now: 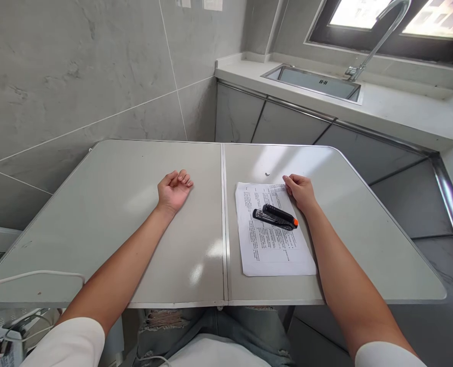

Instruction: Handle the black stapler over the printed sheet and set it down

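My left hand [174, 190] rests palm up on the left half of the table, its fingers loosely bent and the palm bare. On the right half, my right hand [301, 191] lies on its side with curled fingers at the upper right corner of a printed paper stack [266, 255]. Its fingertips touch or nearly touch the paper's edge; nothing shows in its grasp. A black stapler [275, 217] with an orange end lies across the paper, just left of my right hand. Neither hand touches the stapler.
The pale folding table [96, 204] has a seam down its middle. A small white scrap [267, 174] lies above the paper. White cable [35, 273] crosses the left edge. Beyond stand a counter [394, 109] with a sink [310, 84] and a tap [379, 46].
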`<state>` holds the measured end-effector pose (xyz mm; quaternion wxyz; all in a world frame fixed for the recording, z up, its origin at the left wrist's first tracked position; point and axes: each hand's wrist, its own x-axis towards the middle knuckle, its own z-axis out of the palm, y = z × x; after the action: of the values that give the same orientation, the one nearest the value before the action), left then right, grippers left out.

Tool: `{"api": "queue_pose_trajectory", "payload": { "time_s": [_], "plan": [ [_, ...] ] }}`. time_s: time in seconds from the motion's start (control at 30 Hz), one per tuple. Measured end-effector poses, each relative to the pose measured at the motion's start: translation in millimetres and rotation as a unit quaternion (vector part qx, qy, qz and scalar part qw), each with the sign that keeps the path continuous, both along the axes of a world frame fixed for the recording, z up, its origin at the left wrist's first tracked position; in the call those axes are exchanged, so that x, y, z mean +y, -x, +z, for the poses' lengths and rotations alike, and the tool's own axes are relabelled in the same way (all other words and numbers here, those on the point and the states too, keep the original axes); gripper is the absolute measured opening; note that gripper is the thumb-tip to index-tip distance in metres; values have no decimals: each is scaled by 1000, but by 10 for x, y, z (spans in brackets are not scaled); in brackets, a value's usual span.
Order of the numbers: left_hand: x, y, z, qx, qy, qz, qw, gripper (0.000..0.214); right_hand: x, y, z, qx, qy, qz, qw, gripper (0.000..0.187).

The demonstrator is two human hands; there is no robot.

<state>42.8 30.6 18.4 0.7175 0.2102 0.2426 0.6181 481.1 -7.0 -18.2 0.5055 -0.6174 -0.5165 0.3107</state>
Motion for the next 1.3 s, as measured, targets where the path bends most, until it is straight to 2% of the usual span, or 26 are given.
{"api": "queue_pose_trajectory", "payload": {
  "time_s": [0.23, 0.5, 0.83, 1.3],
  "plan": [
    [5, 17, -7, 24, -18, -4, 1000, 51, -11, 20, 9, -44, 12, -4, 999, 49],
    [5, 23, -20, 58, -13, 7, 998, 57, -9, 13, 12, -66, 15, -5, 998, 48],
    [-60, -5, 8, 66, -33, -41, 996, 47, -9, 8, 7, -80, 17, -4, 997, 47],
    [-72, -30, 1, 81, -21, -58, 995, 52, -12, 5, -2, -96, 10, -3, 995, 48]
  ]
}}
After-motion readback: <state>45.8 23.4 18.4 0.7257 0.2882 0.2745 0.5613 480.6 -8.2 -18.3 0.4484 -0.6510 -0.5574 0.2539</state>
